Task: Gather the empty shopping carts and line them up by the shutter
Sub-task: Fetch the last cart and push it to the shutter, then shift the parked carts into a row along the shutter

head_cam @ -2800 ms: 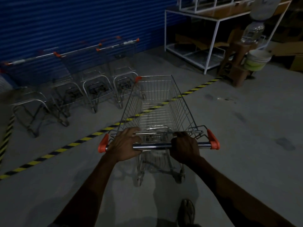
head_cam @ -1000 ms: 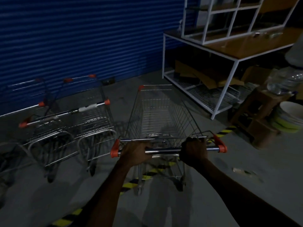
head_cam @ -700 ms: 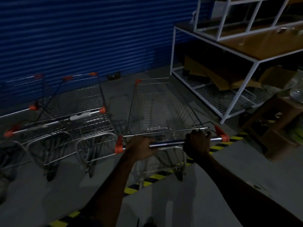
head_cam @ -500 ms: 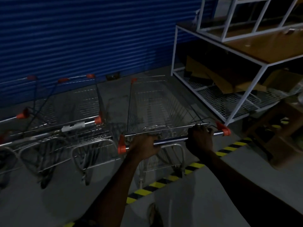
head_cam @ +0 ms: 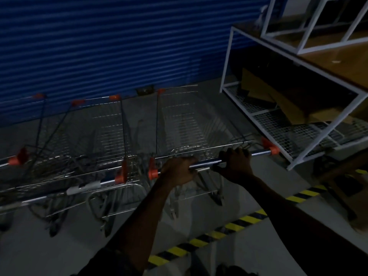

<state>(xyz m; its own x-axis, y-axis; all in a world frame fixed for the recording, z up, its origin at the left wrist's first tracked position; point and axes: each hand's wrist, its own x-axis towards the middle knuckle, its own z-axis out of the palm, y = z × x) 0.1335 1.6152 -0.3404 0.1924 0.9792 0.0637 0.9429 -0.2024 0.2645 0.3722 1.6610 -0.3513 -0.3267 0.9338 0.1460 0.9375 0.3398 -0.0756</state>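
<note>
Steel wire everywhere in the head view. The silver wire shopping cart (head_cam: 185,124) sits nose-first toward the blue corrugated shutter (head_cam: 99,46). It's just beside the nearest parked wire cart (head_cam: 105,140), with the white metal-frame rack (head_cam: 227,56) on its other side.

The left hand (head_cam: 179,170) and right hand (head_cam: 236,163) are both wrapped tight round its orange-capped chrome handle bar (head_cam: 207,162), set a bit apart.

It's empty, so I'd guess it's light for its bulk, rigid, and rolls easy, though castors love to wander. That bar, hands spread, looks like the spot to steer from. The chrome's probably a bit slick.

Count: one cart in hand and two parked, the second parked cart (head_cam: 18,159) further left. The wire tangle at the left edge could hide a third. One rack.
</note>
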